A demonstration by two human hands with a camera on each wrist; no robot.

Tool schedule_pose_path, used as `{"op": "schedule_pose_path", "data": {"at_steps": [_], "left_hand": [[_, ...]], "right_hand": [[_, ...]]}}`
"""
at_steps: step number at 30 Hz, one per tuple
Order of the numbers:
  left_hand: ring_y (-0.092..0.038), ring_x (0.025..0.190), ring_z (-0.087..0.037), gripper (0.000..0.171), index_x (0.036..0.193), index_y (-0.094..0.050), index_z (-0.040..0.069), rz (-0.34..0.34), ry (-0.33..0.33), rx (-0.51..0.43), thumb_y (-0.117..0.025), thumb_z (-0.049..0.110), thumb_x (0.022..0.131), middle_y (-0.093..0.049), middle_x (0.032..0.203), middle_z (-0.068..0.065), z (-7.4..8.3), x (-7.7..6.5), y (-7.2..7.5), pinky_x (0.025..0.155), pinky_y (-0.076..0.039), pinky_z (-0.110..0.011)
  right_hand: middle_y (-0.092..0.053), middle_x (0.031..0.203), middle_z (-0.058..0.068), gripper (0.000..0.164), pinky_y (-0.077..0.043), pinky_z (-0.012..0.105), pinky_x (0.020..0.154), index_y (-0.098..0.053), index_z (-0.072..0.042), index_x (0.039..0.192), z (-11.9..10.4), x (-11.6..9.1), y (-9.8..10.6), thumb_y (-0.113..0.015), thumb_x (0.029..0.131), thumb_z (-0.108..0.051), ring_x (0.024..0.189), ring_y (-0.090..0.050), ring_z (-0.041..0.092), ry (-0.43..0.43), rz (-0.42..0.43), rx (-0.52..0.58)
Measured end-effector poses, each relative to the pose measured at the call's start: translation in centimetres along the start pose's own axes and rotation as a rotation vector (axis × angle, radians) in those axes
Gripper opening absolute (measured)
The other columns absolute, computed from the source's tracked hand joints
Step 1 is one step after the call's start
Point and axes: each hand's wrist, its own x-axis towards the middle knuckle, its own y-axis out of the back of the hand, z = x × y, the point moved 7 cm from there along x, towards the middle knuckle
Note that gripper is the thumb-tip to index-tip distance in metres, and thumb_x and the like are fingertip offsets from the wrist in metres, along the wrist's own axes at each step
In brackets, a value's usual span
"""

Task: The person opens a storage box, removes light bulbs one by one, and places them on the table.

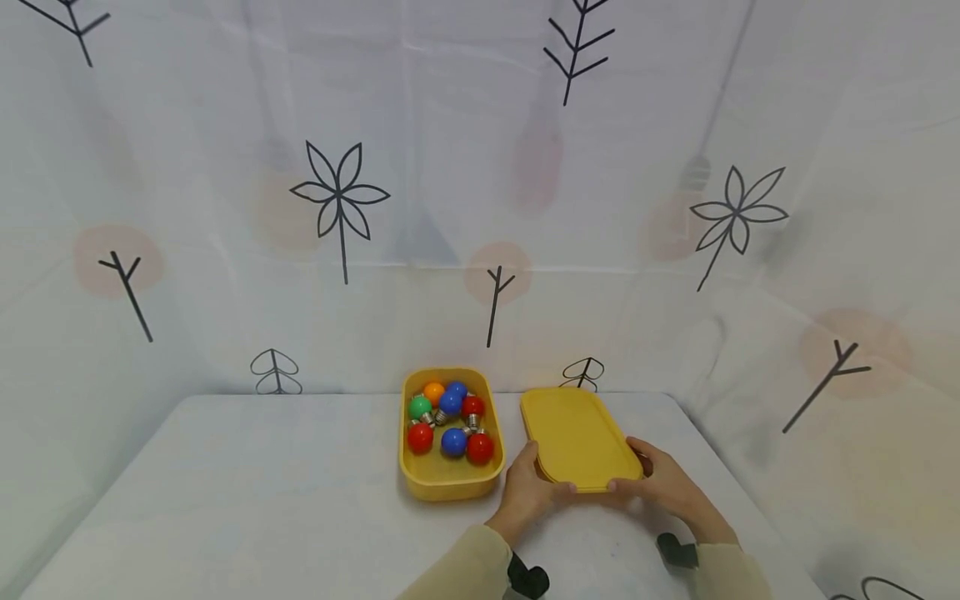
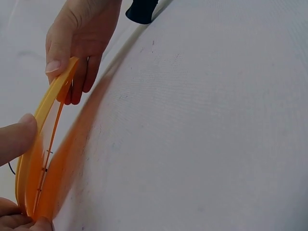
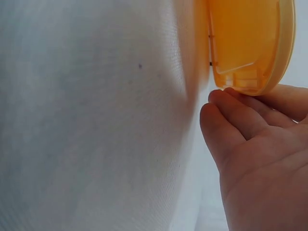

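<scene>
A yellow plastic lid (image 1: 579, 437) with rounded corners stands at the right of the table, its near end raised off the cloth. My left hand (image 1: 527, 497) grips its near left corner, thumb on the rim and fingers at the side and below. At the near right corner my right hand (image 1: 669, 485) pinches the edge; the left wrist view shows that thumb on top and fingers beneath. In the right wrist view, the right fingertips (image 3: 217, 96) touch the translucent underside.
Left of the lid stands an open yellow bin (image 1: 450, 490) holding several coloured light bulbs, among them a red bulb (image 1: 480, 448) and a green bulb (image 1: 420, 407). A white patterned curtain (image 1: 420, 208) hangs behind the white tabletop (image 1: 262, 492).
</scene>
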Motion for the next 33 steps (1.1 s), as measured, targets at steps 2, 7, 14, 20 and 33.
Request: {"op": "schedule_pose_path", "data": {"at_steps": [2,7,14,20,33], "left_hand": [[-0.040,0.132,-0.029,0.089,0.141,-0.042,0.005,-0.003,-0.001,-0.001,-0.088,0.023,0.066,-0.046,0.142,-0.011,-0.03,0.02,-0.07,0.110,-0.030,-0.049],[-0.042,0.130,-0.028,0.087,0.139,-0.045,0.006,-0.007,-0.022,0.008,-0.089,0.022,0.065,-0.049,0.139,-0.009,0.14,0.05,-0.08,0.109,-0.031,-0.048],[-0.042,0.131,-0.028,0.087,0.139,-0.045,0.005,-0.012,-0.026,0.017,-0.089,0.020,0.064,-0.049,0.139,-0.009,0.04,0.11,-0.12,0.109,-0.031,-0.049],[-0.041,0.132,-0.030,0.086,0.139,-0.045,0.001,0.007,-0.042,0.030,-0.088,0.020,0.067,-0.047,0.141,-0.014,0.08,0.09,0.05,0.109,-0.032,-0.048],[-0.041,0.132,-0.032,0.080,0.138,-0.046,-0.001,-0.030,-0.069,0.018,-0.084,0.023,0.073,-0.047,0.141,-0.015,0.23,-0.38,0.34,0.107,-0.033,-0.050]], "right_hand": [[-0.038,0.142,0.031,0.102,-0.045,0.046,0.099,-0.026,0.009,0.144,0.13,0.03,0.03,-0.079,0.074,-0.043,0.117,-0.052,0.032,0.000,0.002,-0.003],[-0.037,0.143,0.030,0.102,-0.044,0.046,0.099,-0.025,0.009,0.145,0.45,0.08,0.10,-0.078,0.075,-0.044,0.117,-0.052,0.032,-0.009,0.002,0.016],[-0.033,0.144,0.033,0.102,-0.041,0.049,0.101,-0.025,0.011,0.144,0.47,-0.05,-0.13,-0.076,0.077,-0.046,0.123,-0.047,0.039,-0.038,-0.018,0.002],[-0.031,0.146,0.033,0.099,-0.038,0.050,0.104,-0.024,0.013,0.143,0.44,-0.03,-0.11,-0.074,0.080,-0.044,0.129,-0.041,0.042,-0.032,-0.029,0.025],[-0.032,0.146,0.030,0.092,-0.034,0.054,0.105,-0.025,0.007,0.145,0.22,0.05,0.38,-0.070,0.084,-0.045,0.132,-0.034,0.046,-0.003,0.029,0.048]]}}
